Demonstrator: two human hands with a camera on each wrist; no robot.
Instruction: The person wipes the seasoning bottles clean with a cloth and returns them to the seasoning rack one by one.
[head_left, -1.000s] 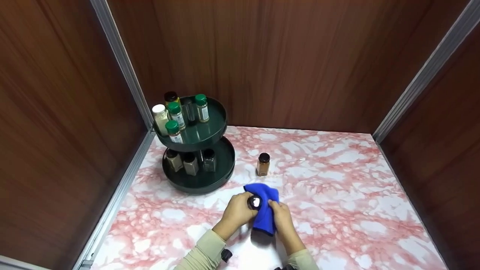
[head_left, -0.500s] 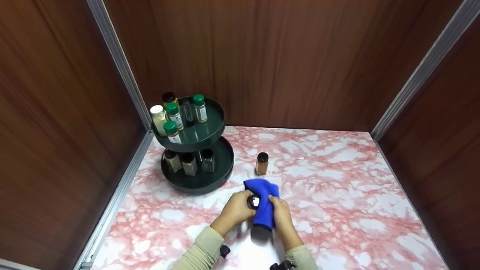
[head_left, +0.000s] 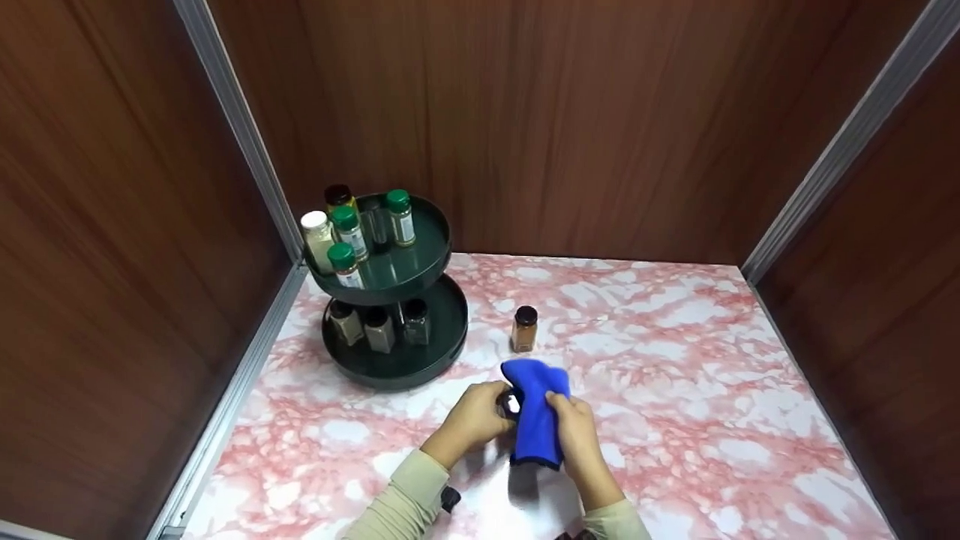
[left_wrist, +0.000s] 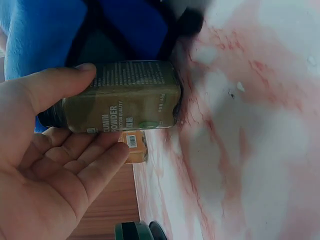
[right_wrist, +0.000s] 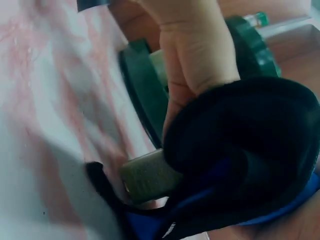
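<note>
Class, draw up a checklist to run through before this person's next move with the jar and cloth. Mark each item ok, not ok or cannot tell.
1. Left hand grips the cumin jar: ok, between thumb and fingers.
2. Right hand holds the cloth: ok, thumb on top.
3. Cap on the cumin jar: ok.
4. Cumin jar wiped clean: cannot tell.
5. Bare space on the lower tier: ok, in front of its jars.
6. Brown jar on a tier: not ok, it stands on the table.

L sleeve (head_left: 405,495) lt khaki, R sleeve (head_left: 618,520) same col., L wrist unit (head_left: 450,499) blk
</note>
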